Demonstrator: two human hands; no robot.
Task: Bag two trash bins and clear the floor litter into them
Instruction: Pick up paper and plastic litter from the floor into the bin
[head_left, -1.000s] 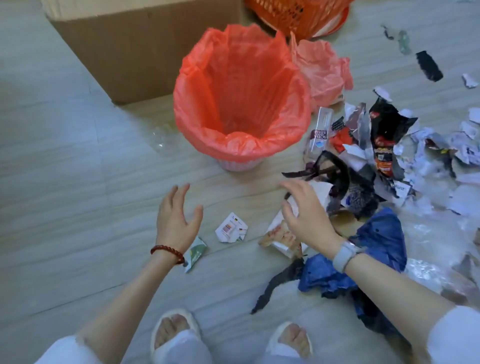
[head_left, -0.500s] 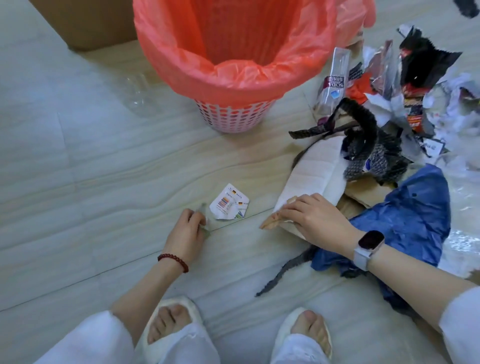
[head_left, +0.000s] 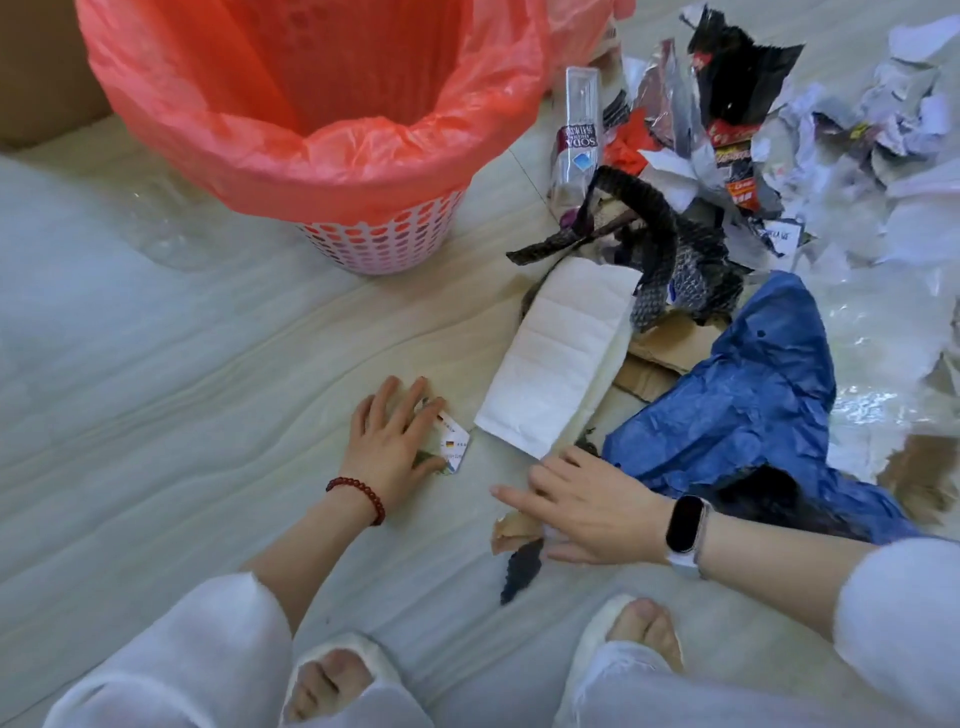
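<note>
A pink perforated bin (head_left: 384, 244) stands upright on the floor, lined with a red bag (head_left: 311, 156) folded over its rim. My left hand (head_left: 395, 441) lies with straight fingers on a small printed card (head_left: 457, 441), and a greenish wrapper scrap peeks out under the thumb. To its right, my right hand (head_left: 587, 509) rests flat, fingers pointing left, on a brown cardboard scrap (head_left: 511, 532) at the near end of a white padded envelope (head_left: 561, 353). A black strip (head_left: 522, 569) sticks out below that hand.
Litter is piled to the right: blue sheet (head_left: 753, 415), black mesh (head_left: 665, 260), soda bottle (head_left: 576, 140), snack wrappers (head_left: 737, 104), crumpled paper (head_left: 883, 119), clear film (head_left: 883, 338). A second red bag (head_left: 582, 31) lies behind. A cardboard box (head_left: 31, 78) stands far left. My slippered feet are below.
My left hand has moved right from the green wrapper onto the printed card. My right hand has slid toward me, off the envelope's edge onto the brown scrap. The view has dropped closer.
</note>
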